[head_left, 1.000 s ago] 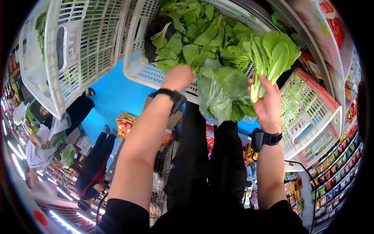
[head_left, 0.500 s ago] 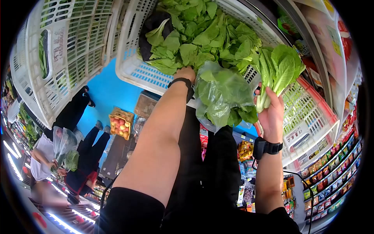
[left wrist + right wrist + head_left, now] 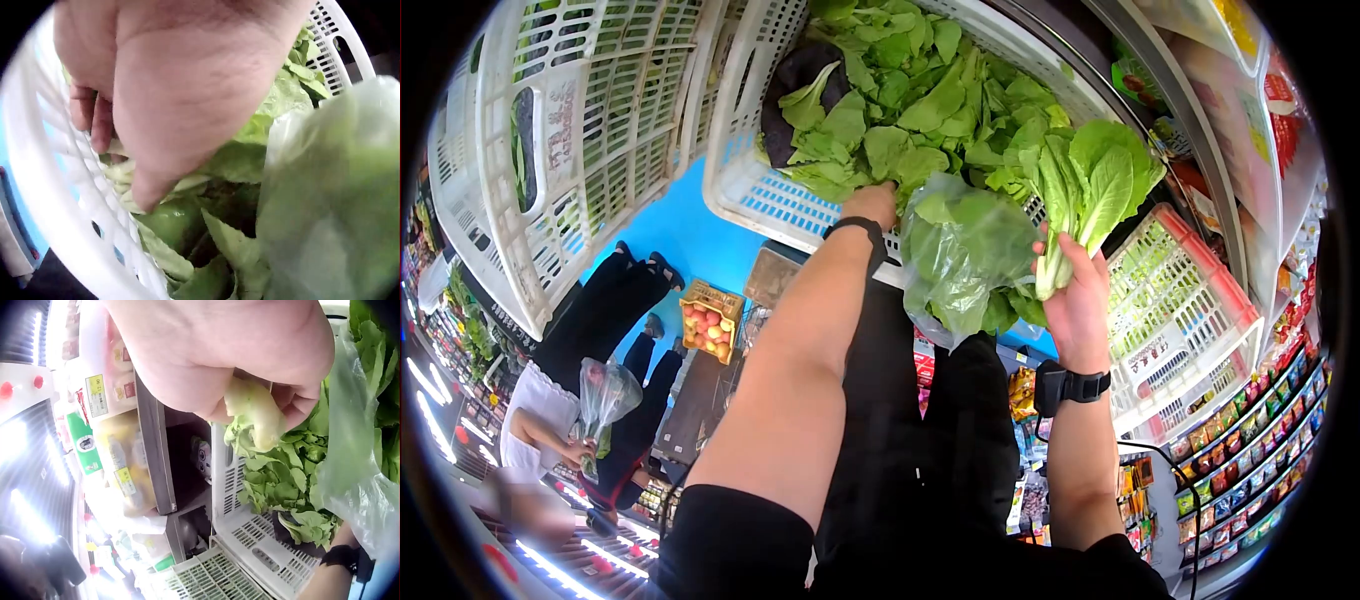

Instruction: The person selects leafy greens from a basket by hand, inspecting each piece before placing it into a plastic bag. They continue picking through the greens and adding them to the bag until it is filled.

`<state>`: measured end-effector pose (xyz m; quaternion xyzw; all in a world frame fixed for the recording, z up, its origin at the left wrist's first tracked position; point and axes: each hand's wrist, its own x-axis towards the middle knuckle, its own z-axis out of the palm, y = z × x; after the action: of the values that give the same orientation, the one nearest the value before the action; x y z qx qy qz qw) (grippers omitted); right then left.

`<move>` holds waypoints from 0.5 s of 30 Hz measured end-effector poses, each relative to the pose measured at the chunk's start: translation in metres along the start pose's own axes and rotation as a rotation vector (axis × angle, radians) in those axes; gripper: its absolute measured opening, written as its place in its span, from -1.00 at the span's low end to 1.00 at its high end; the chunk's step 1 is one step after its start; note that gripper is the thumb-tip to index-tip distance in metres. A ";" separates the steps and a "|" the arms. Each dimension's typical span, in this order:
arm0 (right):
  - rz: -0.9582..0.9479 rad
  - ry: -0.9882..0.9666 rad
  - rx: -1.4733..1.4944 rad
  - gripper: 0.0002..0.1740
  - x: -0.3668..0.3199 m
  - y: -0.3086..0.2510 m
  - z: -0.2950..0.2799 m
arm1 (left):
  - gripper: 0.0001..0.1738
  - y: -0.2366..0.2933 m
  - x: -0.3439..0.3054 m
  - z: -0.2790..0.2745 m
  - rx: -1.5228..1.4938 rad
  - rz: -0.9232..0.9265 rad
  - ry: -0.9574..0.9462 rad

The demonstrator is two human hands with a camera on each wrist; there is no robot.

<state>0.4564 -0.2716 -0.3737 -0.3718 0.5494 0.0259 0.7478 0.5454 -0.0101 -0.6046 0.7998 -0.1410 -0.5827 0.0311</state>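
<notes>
In the head view my right hand (image 3: 1077,305) grips a head of leafy lettuce (image 3: 1100,185) by its pale base, leaves up. The cut stem end (image 3: 267,422) sticks out from the curled fingers in the right wrist view. My left hand (image 3: 874,205) reaches over the near wall of a white crate (image 3: 775,205) into loose leafy greens (image 3: 940,90). In the left wrist view its thumb and fingers close around pale stems (image 3: 122,172) low by the crate wall. Between my hands is a clear plastic bag (image 3: 960,260) filled with greens.
White slotted crates (image 3: 590,130) stand at the left; a red-rimmed crate (image 3: 1180,320) is at the right. A box of round fruit (image 3: 710,325) sits lower left, near a person (image 3: 530,415) holding a plastic bag. Packaged goods (image 3: 1245,480) line shelves at the right.
The left hand has gone from the crate's near rim down into the greens. The right hand still holds the lettuce, shifting slightly. The person at the left has moved with the bag.
</notes>
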 end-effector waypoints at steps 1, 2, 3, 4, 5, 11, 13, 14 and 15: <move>-0.006 0.014 -0.013 -0.57 -0.003 -0.001 0.001 | -0.47 0.002 0.009 0.005 -0.022 -0.034 0.019; -0.011 0.029 -0.027 -0.57 -0.005 -0.001 0.000 | -0.47 0.001 0.017 0.010 -0.024 -0.030 0.015; -0.012 0.030 -0.031 -0.57 -0.006 -0.002 -0.001 | -0.46 0.003 0.018 0.007 0.012 -0.022 -0.037; -0.023 0.034 -0.039 -0.57 -0.007 -0.003 -0.003 | -0.45 0.004 0.017 0.006 0.048 -0.016 -0.090; -0.033 0.035 -0.046 -0.57 -0.007 -0.003 -0.004 | -0.45 0.003 0.016 0.003 0.046 -0.018 -0.091; 0.002 0.012 -0.006 -0.50 -0.009 -0.002 -0.009 | -0.22 -0.001 -0.051 -0.082 -0.270 0.093 -0.001; 0.012 -0.021 0.009 -0.52 -0.013 -0.004 -0.006 | -0.20 -0.009 -0.082 -0.115 -0.299 0.131 -0.021; 0.009 -0.020 0.015 -0.52 -0.014 -0.004 -0.004 | -0.19 -0.015 -0.097 -0.126 -0.333 0.167 -0.043; -0.012 -0.049 0.012 -0.53 -0.014 -0.005 -0.002 | -0.19 -0.025 -0.108 -0.127 -0.328 0.169 -0.043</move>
<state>0.4512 -0.2710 -0.3594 -0.3697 0.5289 0.0274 0.7635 0.6393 0.0274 -0.4700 0.7567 -0.1112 -0.6101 0.2069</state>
